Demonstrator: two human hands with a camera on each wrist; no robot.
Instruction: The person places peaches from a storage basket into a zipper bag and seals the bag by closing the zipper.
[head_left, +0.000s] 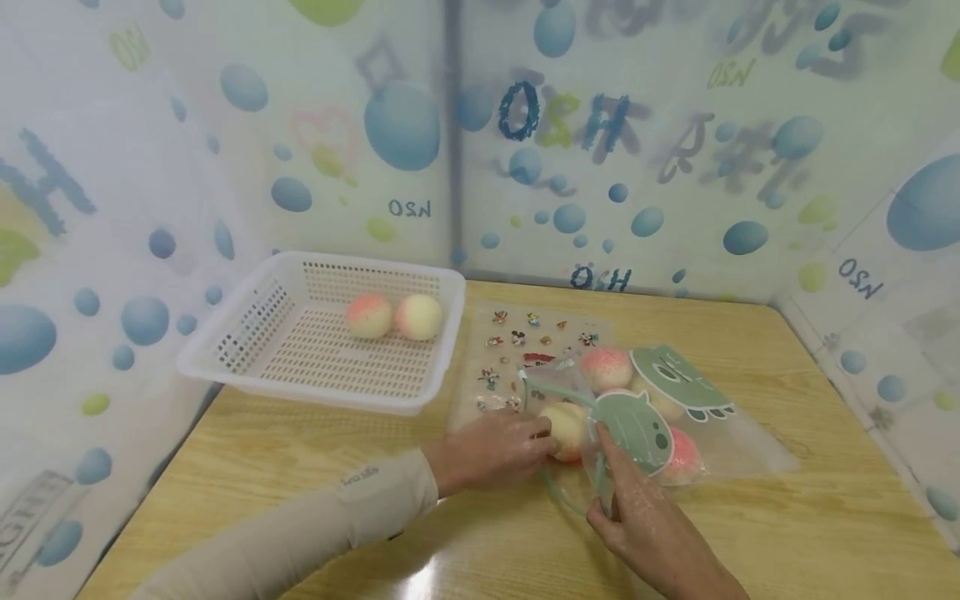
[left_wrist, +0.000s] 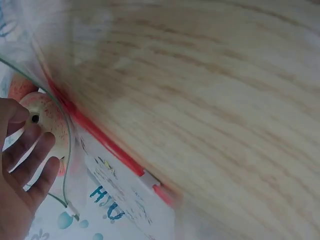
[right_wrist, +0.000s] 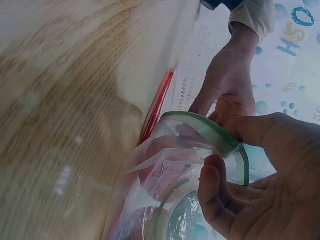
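My right hand (head_left: 652, 525) pinches the green-edged mouth of a clear zip bag (head_left: 757, 454) printed with green cartoon figures, thumb and fingers on its rim. Inside the bag lie several peaches, among them one at the back (head_left: 606, 367) and one toward the front right (head_left: 681, 457). Another peach (head_left: 564, 427) sits at the bag's mouth. My left hand (head_left: 487, 450) reaches to this peach from the left, fingertips right at it. In the left wrist view its fingers (left_wrist: 37, 155) are spread and loosely bent, and the peach (left_wrist: 50, 117) shows beyond them.
A white perforated basket (head_left: 330, 398) stands at the back left with two peaches (head_left: 370, 317) in it. Partly beneath the zip bag lies a flat clear bag (head_left: 476, 358) with small cartoon prints; a red zip strip (left_wrist: 115, 147) shows in the left wrist view. Patterned walls enclose the wooden table (head_left: 465, 550).
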